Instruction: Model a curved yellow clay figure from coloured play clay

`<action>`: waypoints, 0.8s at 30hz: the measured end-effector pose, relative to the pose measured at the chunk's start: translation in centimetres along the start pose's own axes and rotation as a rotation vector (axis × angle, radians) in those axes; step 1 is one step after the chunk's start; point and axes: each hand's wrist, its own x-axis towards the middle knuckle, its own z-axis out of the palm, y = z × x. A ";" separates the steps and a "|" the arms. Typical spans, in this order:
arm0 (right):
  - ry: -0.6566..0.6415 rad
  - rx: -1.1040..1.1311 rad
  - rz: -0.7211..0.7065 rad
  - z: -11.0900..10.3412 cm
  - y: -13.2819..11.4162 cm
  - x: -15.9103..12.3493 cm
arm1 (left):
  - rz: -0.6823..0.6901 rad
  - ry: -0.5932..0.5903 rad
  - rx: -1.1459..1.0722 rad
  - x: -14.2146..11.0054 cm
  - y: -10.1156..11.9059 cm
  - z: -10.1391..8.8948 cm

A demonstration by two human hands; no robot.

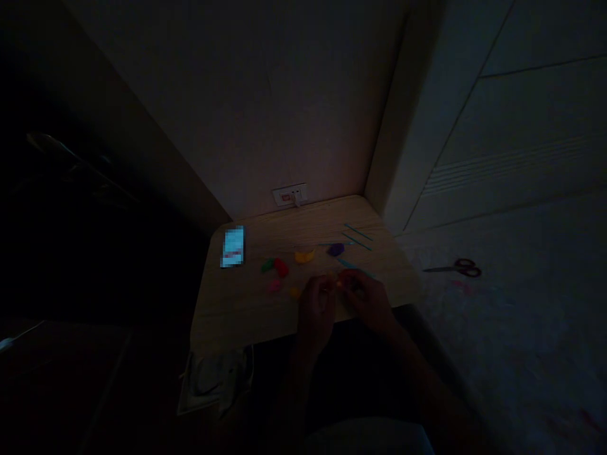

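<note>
In dim light, my left hand (317, 311) and my right hand (368, 299) meet over the front right of a small wooden table (237, 316). Their fingertips are pinched around a small yellow-orange piece of modelling clay (333, 278). Some red shows at the right fingertips, too dark to make out clearly. Close to my left hand lie a small yellow lump (295, 292), a pink lump (274, 286), a red lump (281, 268) and a green lump (268, 265). Beyond my hands are a larger yellow piece (304, 256) and a purple lump (336, 249).
Thin teal sticks (356, 241) and a teal tool (351, 264) lie at the table's right. A lit phone (233, 246) rests at the back left. Behind the table is a wall socket (290, 194) with a plug. Scissors (453, 268) lie on the floor at right.
</note>
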 end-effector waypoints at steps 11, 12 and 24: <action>0.016 -0.254 -0.142 -0.1 1.8 2.0 | 0.092 0.000 0.556 3.5 -2.1 2.5; 0.010 -0.273 -0.139 0.0 1.8 2.1 | 0.088 0.001 0.564 3.5 -2.2 2.4; -0.044 -0.367 -0.118 1.1 2.7 2.3 | -0.037 0.099 0.163 2.5 -4.1 1.5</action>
